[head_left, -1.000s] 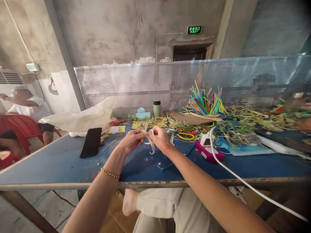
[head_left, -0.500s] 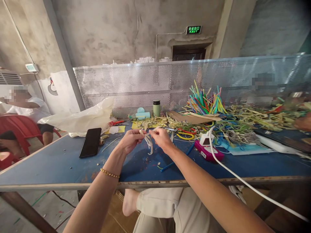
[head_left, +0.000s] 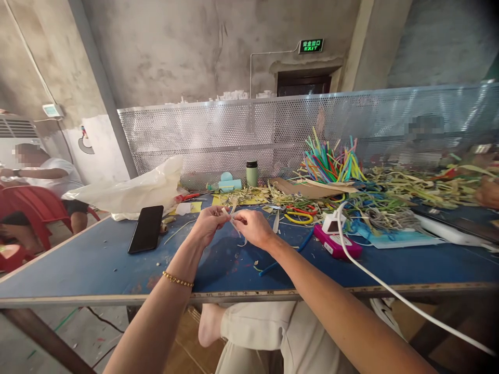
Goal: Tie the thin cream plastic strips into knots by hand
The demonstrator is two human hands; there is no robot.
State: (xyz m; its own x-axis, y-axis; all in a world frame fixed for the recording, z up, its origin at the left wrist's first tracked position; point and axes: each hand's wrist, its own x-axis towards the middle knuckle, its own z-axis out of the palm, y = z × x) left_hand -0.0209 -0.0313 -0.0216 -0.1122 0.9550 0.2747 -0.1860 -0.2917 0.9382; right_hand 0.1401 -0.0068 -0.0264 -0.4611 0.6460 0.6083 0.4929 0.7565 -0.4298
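Thin pale strips (head_left: 234, 208) are pinched between my two hands above the blue table (head_left: 218, 275). My left hand (head_left: 209, 223) is closed, with thumb and index finger on a whitish end of the strips. Beside it, almost touching, my right hand (head_left: 253, 226) pinches the same bundle from the right. Loose ends of the strips hang below the fingers, partly hidden by the right hand. What exactly the strips are made of I cannot tell.
A black phone (head_left: 145, 229) lies left, near a white plastic bag (head_left: 132, 187). Yellow-handled scissors (head_left: 298, 217), a magenta box (head_left: 336, 244) with a white cable and a heap of plant-like strips (head_left: 421, 184) lie right. A green bottle (head_left: 251, 174) stands behind.
My right hand has moved left and slightly down, closer to my left hand. It now covers more of the hanging strips.
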